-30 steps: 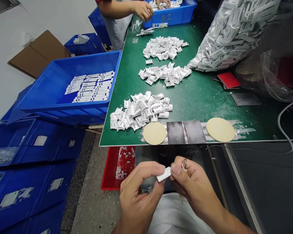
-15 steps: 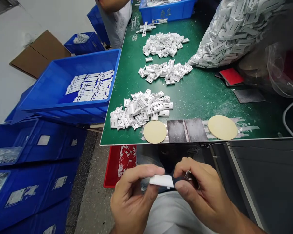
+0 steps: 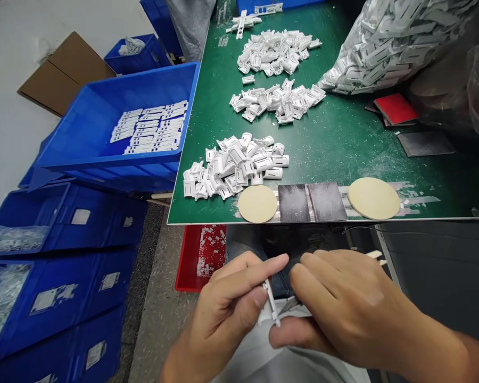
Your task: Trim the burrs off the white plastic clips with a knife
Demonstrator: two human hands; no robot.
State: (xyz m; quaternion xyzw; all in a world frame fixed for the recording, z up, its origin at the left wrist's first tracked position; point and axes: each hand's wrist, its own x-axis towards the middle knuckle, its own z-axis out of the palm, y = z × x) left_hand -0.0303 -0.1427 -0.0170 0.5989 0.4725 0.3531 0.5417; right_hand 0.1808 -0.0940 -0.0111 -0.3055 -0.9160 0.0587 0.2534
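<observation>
My left hand [image 3: 231, 303] pinches a small white plastic part [image 3: 272, 308] between thumb and fingers, its index finger stretched along the top. The part is tilted, with one thin edge facing right. My right hand [image 3: 335, 303] is closed around a knife [image 3: 290, 305]; its short metal blade points left at the part's edge, and a pale end sticks out behind the hand. My right thumb lies just below the part's lower end. Whether the blade touches the part, I cannot tell. Most of the knife's handle is hidden in my fist.
On the green table [image 3: 323, 143] lie several heaps of white parts [image 3: 235, 165], two round cream discs [image 3: 257, 204] and dark square pads [image 3: 327, 201]. A bag of parts [image 3: 403, 48] stands at right. A blue bin [image 3: 115, 117] is left; a red tray [image 3: 187, 260] sits below the table edge.
My left hand has turned the white part from lying flat to steeply tilted. My right hand has rolled over and brought the blade against or near it. The view has shifted slightly downward.
</observation>
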